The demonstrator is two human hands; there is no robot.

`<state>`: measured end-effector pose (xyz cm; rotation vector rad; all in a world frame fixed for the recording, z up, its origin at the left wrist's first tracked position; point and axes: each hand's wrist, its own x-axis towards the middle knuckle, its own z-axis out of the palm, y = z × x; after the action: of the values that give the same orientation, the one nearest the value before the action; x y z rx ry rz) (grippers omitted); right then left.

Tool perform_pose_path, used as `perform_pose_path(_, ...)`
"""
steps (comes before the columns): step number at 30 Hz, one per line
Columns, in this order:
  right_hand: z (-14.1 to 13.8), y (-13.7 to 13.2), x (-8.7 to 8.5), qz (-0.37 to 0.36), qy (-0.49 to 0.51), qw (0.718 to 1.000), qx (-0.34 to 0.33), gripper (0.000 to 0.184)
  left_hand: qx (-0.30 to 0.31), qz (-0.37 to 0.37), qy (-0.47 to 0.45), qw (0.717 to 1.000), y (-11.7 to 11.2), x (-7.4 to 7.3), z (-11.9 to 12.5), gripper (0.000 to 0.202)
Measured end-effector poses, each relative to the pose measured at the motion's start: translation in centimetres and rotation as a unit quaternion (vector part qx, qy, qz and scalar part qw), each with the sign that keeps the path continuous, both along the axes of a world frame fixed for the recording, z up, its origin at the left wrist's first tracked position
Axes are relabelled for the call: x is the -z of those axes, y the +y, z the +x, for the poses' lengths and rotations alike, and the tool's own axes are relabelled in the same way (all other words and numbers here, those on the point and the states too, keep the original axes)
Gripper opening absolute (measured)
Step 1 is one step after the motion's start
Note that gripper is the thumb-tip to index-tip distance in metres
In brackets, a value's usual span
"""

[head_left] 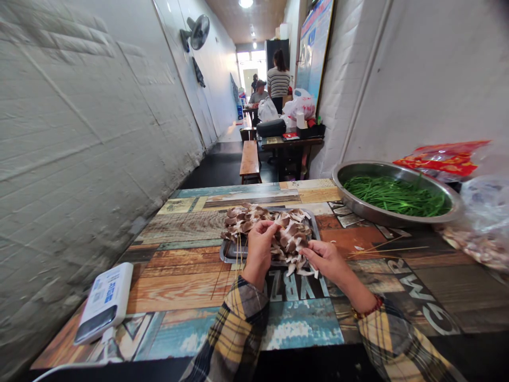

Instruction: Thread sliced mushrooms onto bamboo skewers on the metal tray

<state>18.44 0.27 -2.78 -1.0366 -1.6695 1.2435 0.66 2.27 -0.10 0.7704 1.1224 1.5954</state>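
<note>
Brown-capped oyster mushrooms [292,236] with white stems are bunched between my two hands, above a shallow tray [228,253]. My left hand [260,252] is closed, with thumb and forefinger pinching at the near left side of this bunch; the exact grip is partly hidden. On the right, my right hand [328,261] pinches the lower edge of a mushroom. More mushrooms [242,218] lie at the tray's left, with several thin wooden skewers [238,252] sticking out toward me. Some pale stems hang over the tray's front rim.
Loose skewers [382,248] lie to the right, below a metal basin [397,216] of green chives. Plastic bags [485,207] crowd the right edge. A white device [106,300] with a cable sits front left. Beyond are a bench [249,158], another table and several people.
</note>
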Motion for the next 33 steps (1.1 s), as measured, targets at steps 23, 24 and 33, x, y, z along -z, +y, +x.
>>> perform_pose_path(23,-0.24,0.08,0.07,0.023,-0.017,1.000,0.008,0.037,-0.010,-0.005,-0.040,0.999,-0.21,-0.28,0.18,0.027)
perform_pose_path(24,-0.22,0.11,0.15,0.024,-0.017,1.000,0.010,0.037,-0.011,-0.005,-0.040,0.999,-0.25,-0.33,0.23,0.027)
perform_pose_path(33,-0.14,0.25,0.72,0.020,-0.019,0.999,0.016,0.041,-0.024,0.004,0.008,1.000,-0.02,0.20,0.22,0.022)
